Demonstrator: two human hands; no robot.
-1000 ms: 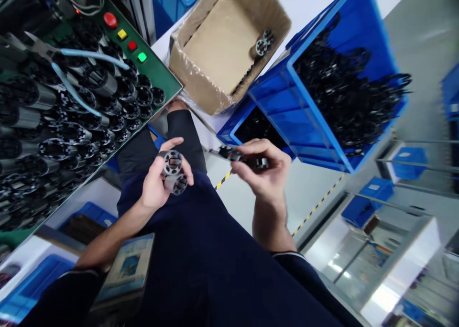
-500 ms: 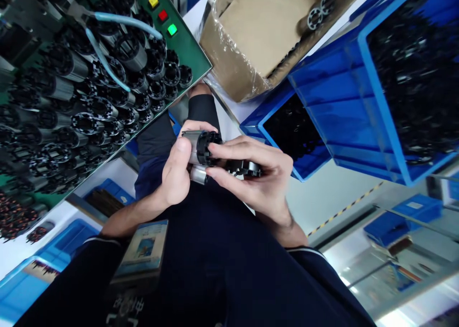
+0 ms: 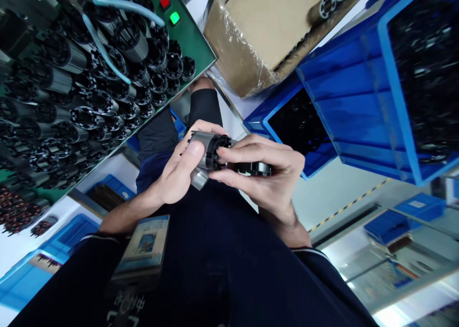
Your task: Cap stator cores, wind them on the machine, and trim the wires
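My left hand [image 3: 175, 176] is wrapped round a silver stator core [image 3: 205, 139], its thumb across the metal side. Black plastic teeth show at both ends of this core. Below it, a second silver cylinder [image 3: 200, 179] pokes out under the same hand, mostly hidden. With thumb and forefinger, my right hand [image 3: 274, 171] grips the black plastic end ring [image 3: 214, 152] at the core's right end. More black plastic rings [image 3: 257, 168] are tucked inside the curled right fingers. Whether the end ring is fully seated on the core I cannot tell.
Many stator cores [image 3: 129, 42] crowd the green bench [image 3: 195, 42] at the left, with blue-handled pliers [image 3: 100, 45] on top. A cardboard box [image 3: 258, 26] stands at the back. Blue bins [image 3: 351, 92] of black parts are at the right. Copper-wound parts [image 3: 17, 207] lie far left.
Both hands have shifted slightly right in the picture with the core, which tilts a little more. The black teeth at its left end show more clearly now. The view has moved slightly too.
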